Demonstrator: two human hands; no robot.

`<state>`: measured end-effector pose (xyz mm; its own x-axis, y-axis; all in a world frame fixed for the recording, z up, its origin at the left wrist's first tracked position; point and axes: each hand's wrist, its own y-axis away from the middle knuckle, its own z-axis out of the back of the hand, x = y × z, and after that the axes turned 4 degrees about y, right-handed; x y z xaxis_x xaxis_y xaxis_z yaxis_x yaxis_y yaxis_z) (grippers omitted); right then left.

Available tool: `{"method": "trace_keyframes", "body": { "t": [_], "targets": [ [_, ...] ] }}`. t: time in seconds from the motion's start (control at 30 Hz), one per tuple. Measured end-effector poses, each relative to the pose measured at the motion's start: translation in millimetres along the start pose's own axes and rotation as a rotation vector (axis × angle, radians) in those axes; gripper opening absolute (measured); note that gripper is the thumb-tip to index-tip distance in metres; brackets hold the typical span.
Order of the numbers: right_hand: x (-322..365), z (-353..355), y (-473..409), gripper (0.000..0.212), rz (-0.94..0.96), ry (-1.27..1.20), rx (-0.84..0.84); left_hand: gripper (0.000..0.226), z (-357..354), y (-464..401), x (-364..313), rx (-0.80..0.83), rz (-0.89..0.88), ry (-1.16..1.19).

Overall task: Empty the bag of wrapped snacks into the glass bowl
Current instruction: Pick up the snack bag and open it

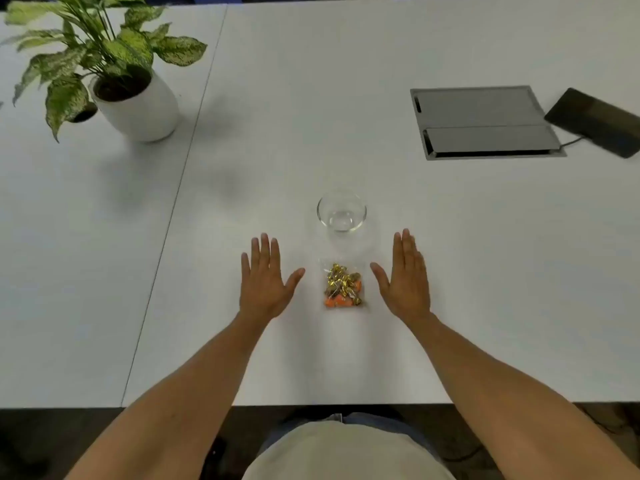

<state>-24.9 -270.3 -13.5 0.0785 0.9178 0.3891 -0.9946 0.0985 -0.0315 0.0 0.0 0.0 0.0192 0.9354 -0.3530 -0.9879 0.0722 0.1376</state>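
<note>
Overhead: white table, a seam running down its left part; dark floor below the near edge. One clear glass bowl, empty, upright. One clear bag of wrapped snacks lies flat just nearer than the bowl (gold and orange wrappers; count unreadable). Left hand and right hand flank the bag, fingers spread, palms down, holding nothing. One potted plant far left. One grey cable hatch far right, one dark device beside it.
</note>
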Motion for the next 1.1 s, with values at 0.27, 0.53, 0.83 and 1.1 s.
{"method": "trace_keyframes", "body": {
  "t": [0.27, 0.53, 0.83, 1.1],
  "targets": [
    [10.9, -32.7, 30.7, 0.063, -0.231, -0.407, 0.280, 0.075, -47.5, 24.9, -15.9, 0.237, 0.087, 0.155],
    [20.2, -41.6, 26.3, 0.043, -0.232, -0.538, 0.230, 0.054, -65.9, 35.0, -42.3, 0.317, 0.003, 0.308],
    [22.9, -46.1, 2.9, 0.072, -0.728, -0.941, 0.461, 0.027, -50.3, 19.6, -49.8, 0.326, 0.024, 0.397],
    [29.0, -28.6, 1.2, 0.058, -0.539, -0.870, 0.442, 0.039, -40.6, 20.2, -46.3, 0.232, 0.229, 0.465]
  ]
}}
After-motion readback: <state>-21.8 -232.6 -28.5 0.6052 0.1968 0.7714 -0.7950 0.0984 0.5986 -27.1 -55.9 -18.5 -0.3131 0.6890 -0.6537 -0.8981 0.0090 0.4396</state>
